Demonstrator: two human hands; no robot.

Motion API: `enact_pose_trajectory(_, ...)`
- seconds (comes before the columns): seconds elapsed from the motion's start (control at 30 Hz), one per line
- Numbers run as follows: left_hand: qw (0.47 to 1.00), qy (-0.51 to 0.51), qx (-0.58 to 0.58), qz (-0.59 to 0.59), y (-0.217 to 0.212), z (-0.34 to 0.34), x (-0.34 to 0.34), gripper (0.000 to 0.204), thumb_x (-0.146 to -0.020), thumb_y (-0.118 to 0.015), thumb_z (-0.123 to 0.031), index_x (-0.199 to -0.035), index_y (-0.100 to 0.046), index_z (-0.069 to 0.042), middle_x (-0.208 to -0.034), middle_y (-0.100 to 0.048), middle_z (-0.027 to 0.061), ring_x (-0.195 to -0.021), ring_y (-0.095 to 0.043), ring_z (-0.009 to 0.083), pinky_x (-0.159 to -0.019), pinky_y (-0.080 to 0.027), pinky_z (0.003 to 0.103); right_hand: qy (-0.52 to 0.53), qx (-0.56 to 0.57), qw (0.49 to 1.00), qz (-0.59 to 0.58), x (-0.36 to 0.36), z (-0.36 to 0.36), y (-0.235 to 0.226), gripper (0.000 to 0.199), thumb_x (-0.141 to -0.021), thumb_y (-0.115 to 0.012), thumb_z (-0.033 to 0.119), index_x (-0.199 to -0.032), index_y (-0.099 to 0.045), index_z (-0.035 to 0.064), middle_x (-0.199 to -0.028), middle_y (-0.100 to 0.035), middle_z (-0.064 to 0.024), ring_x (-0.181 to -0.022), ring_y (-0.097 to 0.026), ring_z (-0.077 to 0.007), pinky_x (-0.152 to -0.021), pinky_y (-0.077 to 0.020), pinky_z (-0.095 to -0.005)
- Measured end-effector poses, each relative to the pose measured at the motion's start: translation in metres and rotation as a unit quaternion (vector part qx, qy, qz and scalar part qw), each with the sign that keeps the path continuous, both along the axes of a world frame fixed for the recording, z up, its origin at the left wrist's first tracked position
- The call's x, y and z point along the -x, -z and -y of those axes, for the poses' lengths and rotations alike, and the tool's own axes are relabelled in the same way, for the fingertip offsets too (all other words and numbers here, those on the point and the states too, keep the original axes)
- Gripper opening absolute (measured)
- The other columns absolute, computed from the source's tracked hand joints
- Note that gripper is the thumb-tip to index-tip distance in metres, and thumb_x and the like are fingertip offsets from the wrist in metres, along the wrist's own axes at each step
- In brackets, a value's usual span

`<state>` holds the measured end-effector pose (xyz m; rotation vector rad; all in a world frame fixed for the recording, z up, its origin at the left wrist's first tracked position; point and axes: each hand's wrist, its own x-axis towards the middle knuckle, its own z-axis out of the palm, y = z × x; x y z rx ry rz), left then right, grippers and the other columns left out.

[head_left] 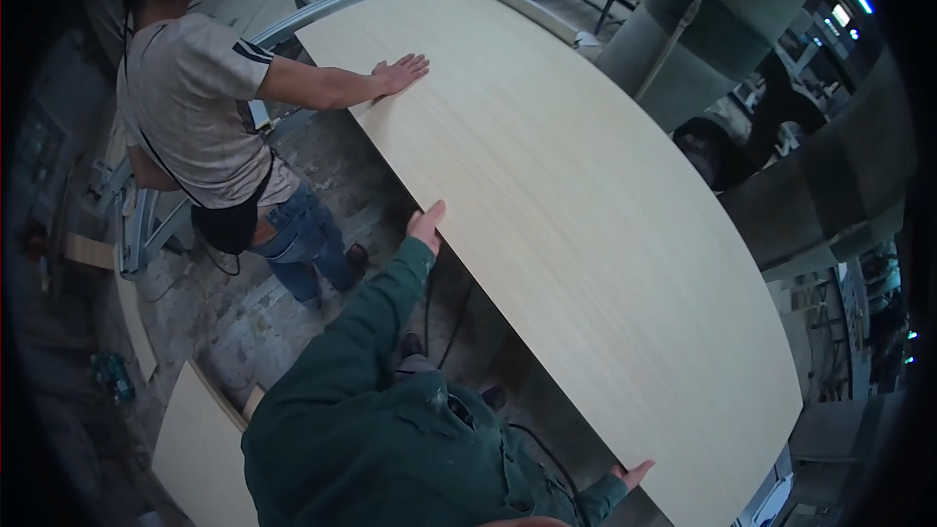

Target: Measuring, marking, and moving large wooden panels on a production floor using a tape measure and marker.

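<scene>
Wearer's clothing: dark green long-sleeved work jacket of heavy cloth, creased at elbows and across chest. Left sleeve reaches wrist, cuff snug just behind bare left hand [427,225]. Right sleeve likewise green, cuff bunched just behind bare right hand [632,474], of which only fingers show. Pale paint-like specks on chest fabric. Dark fastening or collar seam down front. No gloves, no rings or watch visible.

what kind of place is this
Probably a woodworking shop: a large pale wood panel lies on a saw bench with metal rails, more cut boards rest on the dusty floor, and big ducts run alongside.
</scene>
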<state>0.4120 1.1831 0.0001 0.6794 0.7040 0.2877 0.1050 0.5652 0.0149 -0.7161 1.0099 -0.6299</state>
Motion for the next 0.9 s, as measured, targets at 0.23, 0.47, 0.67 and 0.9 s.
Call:
enact_pose_trajectory(0.23,0.996,0.074,-0.036,-0.033,-0.03,-0.011,0.027,0.046,-0.091,-0.067,-0.019,-0.132,-0.048,-0.007,-0.124,-0.059,0.0079,-0.111,-0.06,0.0225,-0.09,-0.054,0.039,-0.013,0.044,0.997,-0.056,-0.01,-0.02,-0.013,0.076,-0.093,-0.053,0.057,-0.142,-0.04,0.0004,-0.141,-0.049,-0.0142,-0.125,-0.05,-0.0321,-0.105,-0.0415,-0.0442)
enact_pose_trajectory(0.47,0.989,0.135,-0.037,-0.049,-0.045,-0.017,0.028,0.05,-0.094,-0.063,-0.02,-0.137,-0.042,-0.008,-0.127,-0.057,0.0087,-0.113,-0.06,0.0229,-0.089,-0.054,0.039,0.05,0.172,0.958,-0.224,-0.015,-0.054,-0.043,0.074,-0.097,-0.043,0.055,-0.145,-0.037,-0.0007,-0.147,-0.041,-0.0177,-0.131,-0.042,-0.034,-0.11,-0.032,-0.0456)
enact_pose_trajectory(0.67,0.982,0.094,-0.159,-0.034,-0.037,-0.042,0.023,0.05,-0.093,-0.064,-0.019,-0.135,-0.044,0.001,-0.127,-0.057,0.0137,-0.113,-0.059,0.0233,-0.094,-0.05,0.037,0.069,0.266,0.926,-0.259,-0.038,-0.059,-0.04,0.076,-0.099,-0.04,0.053,-0.143,-0.035,-0.0085,-0.146,-0.04,-0.0236,-0.124,-0.045,-0.0352,-0.105,-0.0349,-0.0432)
enact_pose_trajectory(0.9,0.994,-0.074,-0.08,0.005,-0.019,-0.069,-0.023,0.049,-0.094,-0.063,-0.018,-0.136,-0.044,0.0,-0.129,-0.056,0.0122,-0.114,-0.057,0.0244,-0.097,-0.048,0.038,-0.24,0.333,0.908,0.085,0.0,-0.008,0.007,0.077,-0.097,-0.037,0.059,-0.148,-0.032,0.0028,-0.151,-0.036,-0.0172,-0.135,-0.035,-0.0369,-0.113,-0.0259,-0.0482)
